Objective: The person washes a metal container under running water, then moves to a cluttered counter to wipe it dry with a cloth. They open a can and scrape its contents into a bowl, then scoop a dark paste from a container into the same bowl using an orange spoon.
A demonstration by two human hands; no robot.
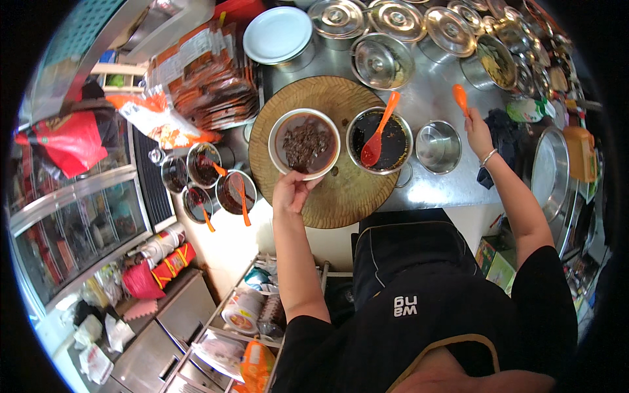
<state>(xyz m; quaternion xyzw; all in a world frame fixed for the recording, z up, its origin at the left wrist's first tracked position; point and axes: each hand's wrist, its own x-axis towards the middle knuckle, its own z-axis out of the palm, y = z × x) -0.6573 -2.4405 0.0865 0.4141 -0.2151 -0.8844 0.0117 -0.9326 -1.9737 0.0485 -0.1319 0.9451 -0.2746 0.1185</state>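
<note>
My left hand (291, 194) grips the near rim of a pale round bowl (273, 159), which holds dark chopped food in brown liquid. The bowl is over a round wooden chopping block (314, 216); I cannot tell whether it rests there. Out to the right, my right hand (477, 130) holds an orange spoon (460, 99) up above the steel counter. Between my hands is a metal pot (350, 147) of dark, oily sauce (393, 142) with a red and orange spoon (378, 137) in it. Beside that pot stands a small steel pot (438, 147).
Four sauce pots (236, 191) cluster left of the block, some with orange spoons. Stacked sealed packets (206, 73) lie behind them. Lidded steel pots (393, 19) line the back, near a white plate (277, 34) on a pot. A wide metal basin (550, 172) is at right.
</note>
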